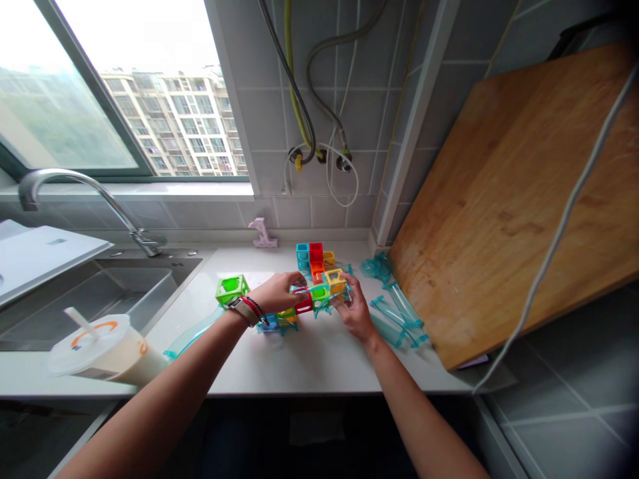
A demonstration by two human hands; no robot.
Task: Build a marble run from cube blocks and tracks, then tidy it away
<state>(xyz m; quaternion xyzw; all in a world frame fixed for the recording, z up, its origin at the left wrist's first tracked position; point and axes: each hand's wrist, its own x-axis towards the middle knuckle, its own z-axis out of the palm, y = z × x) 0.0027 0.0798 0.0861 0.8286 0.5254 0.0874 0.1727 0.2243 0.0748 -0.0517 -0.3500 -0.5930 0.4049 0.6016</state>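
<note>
Nearest the camera come the left forearm and right forearm, reaching in over the counter. A large wooden board leans along the right side, and the sink takes up the left. A lidded drink cup stands by the counter's front edge, close beside the left forearm.

Between the hands, above the middle of the counter, is a row of blocks in red, green and yellow. The left hand is closed on its red end; whether those fingers also catch the clear teal strip along it, I cannot tell. The right hand is clamped around the yellow end. Holding both ends level and pressing gently should keep the joints from twisting.

The bare counter in front gives good room. Behind, a block cluster sits very near; to the right, teal track pieces crowd toward the board. A green cube lies just beyond the left wrist. The left elbow is best kept clear of the cup.
</note>
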